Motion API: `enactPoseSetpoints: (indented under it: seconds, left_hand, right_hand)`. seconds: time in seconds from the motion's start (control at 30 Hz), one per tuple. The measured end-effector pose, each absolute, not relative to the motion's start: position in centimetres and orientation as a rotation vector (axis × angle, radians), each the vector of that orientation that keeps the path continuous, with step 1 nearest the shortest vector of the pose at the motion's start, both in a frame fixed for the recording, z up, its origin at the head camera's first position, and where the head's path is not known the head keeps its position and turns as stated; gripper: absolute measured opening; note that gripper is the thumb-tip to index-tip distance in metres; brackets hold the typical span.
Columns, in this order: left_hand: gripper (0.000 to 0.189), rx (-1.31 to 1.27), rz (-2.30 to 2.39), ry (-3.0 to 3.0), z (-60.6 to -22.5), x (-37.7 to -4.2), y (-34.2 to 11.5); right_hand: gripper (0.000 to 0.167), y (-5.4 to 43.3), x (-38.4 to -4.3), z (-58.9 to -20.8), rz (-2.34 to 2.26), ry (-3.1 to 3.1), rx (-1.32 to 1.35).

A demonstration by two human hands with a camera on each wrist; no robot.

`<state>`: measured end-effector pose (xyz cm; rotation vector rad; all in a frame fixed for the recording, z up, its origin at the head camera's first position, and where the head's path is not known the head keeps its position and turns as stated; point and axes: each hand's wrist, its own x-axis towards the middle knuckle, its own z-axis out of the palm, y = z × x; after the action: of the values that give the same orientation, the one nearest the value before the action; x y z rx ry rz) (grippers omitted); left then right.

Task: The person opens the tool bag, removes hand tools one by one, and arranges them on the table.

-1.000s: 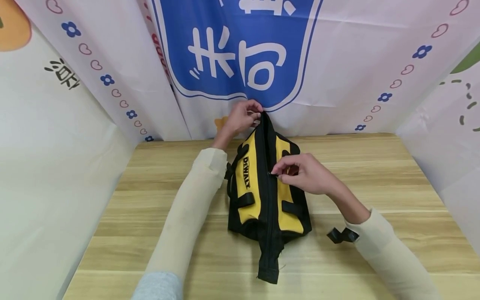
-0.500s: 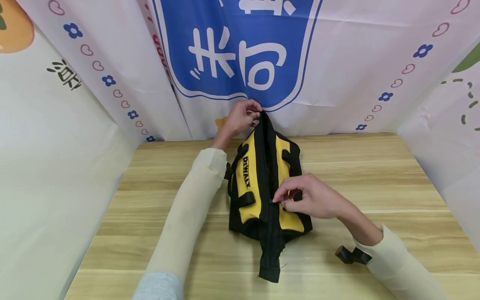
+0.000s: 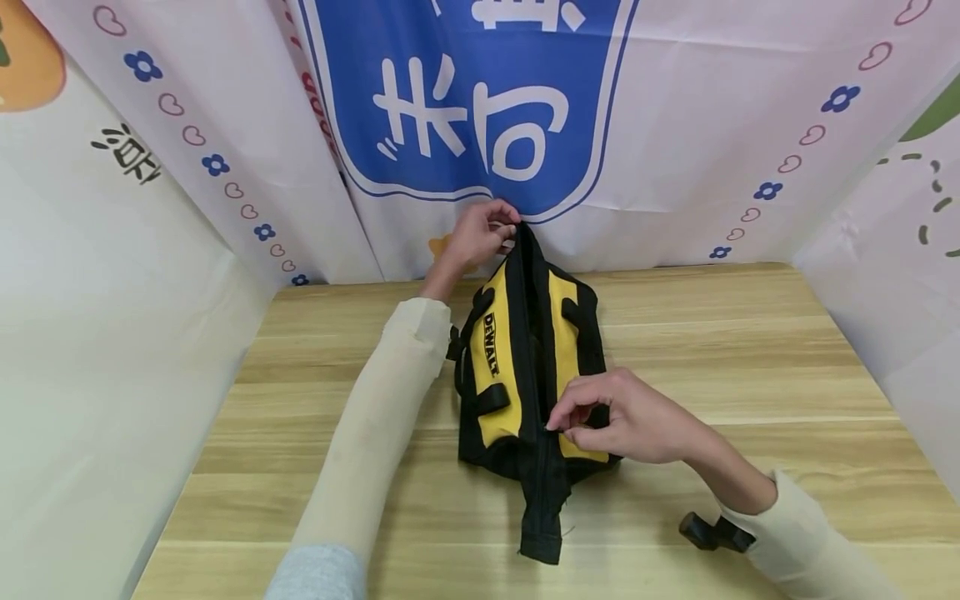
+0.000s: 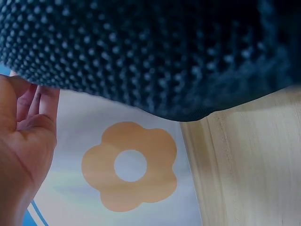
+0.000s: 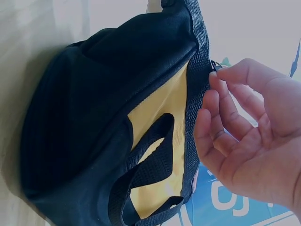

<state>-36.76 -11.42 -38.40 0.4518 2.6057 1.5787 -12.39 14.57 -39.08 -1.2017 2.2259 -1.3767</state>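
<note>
A yellow and black DEWALT tool bag point(image 3: 497, 350) stands on the wooden table, its top zipper parted from the far end to near the front. At the far end, my left hand point(image 3: 480, 236) pinches the zipper band's tip between thumb and fingers. My right hand point(image 3: 626, 417) pinches the small zipper pull point(image 5: 215, 66) near the front end, thumb against forefinger. A black zipper tail point(image 3: 542, 525) hangs over the bag's front. In the left wrist view, black mesh fabric point(image 4: 141, 52) covers the top and hides the left fingertips. The bag's inside is dark.
The wooden table point(image 3: 315, 417) extends around the bag. Behind it hangs a white cloth backdrop point(image 3: 675, 150) with a blue badge, close to the left hand. A white side panel point(image 3: 97, 333) borders the left. A black wrist mount point(image 3: 716, 531) juts from the right sleeve.
My right hand has drawn the zipper pull along the bag toward the front, and the zipper opening has lengthened. The left hand keeps holding the far end in place.
</note>
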Motion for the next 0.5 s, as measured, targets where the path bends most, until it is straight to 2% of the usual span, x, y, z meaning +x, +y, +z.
enactPoseSetpoints:
  seconds: [0.27,0.4,0.5]
  left_hand:
    - [0.013,0.476,1.591,2.559,-38.7,-36.7,-12.0]
    - [0.022,0.524,1.604,2.498,-38.7,-36.3,-12.6]
    - [0.031,0.581,1.605,2.478,-38.7,-35.5,-13.0]
  right_hand:
    - [0.026,14.6,-12.5,-39.1,-1.359,2.210,-1.225]
    - [0.020,14.8,-12.9,-38.9,-1.326,2.264,-1.226]
    - [0.023,15.1,-13.5,-38.6,-1.292,2.371,-1.181]
